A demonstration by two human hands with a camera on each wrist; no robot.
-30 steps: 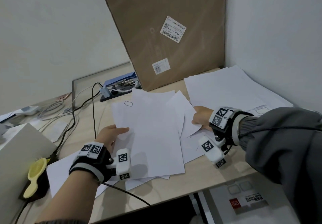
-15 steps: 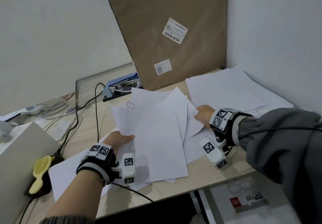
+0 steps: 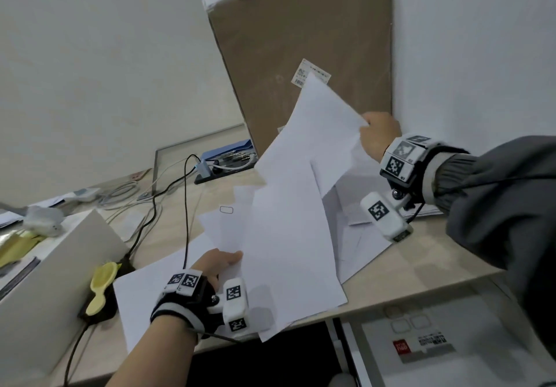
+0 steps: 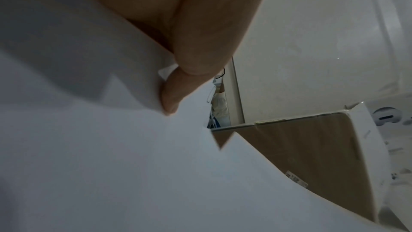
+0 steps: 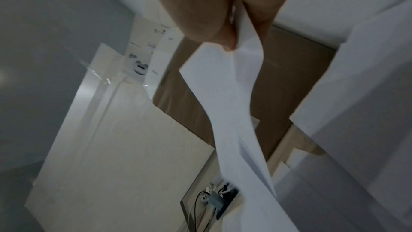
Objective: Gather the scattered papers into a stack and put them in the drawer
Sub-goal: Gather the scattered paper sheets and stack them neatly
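Several white paper sheets [image 3: 288, 212] are raised off the wooden desk [image 3: 427, 254] as a loose bundle. My right hand [image 3: 377, 133] pinches their far right corner high up, in front of the cardboard box; the right wrist view shows the sheets [image 5: 234, 105] hanging from that pinch [image 5: 236, 41]. My left hand [image 3: 219, 263] pinches the near left edge low down, with the thumb [image 4: 171, 98] on top of the paper [image 4: 111, 165]. More sheets [image 3: 361, 236] lie flat underneath, and one [image 3: 141, 302] under my left wrist.
A big cardboard box [image 3: 301, 40] leans on the wall behind. Cables and a hub [image 3: 207, 167] run along the desk's left. A yellow scoop [image 3: 100, 287] and a white box [image 3: 57, 263] sit at the left. A white drawer unit [image 3: 436, 350] stands below the desk edge.
My right hand has risen from the desk, lifting the sheets' right corner up toward the box. My left hand slid slightly forward and keeps its hold on the left edge.
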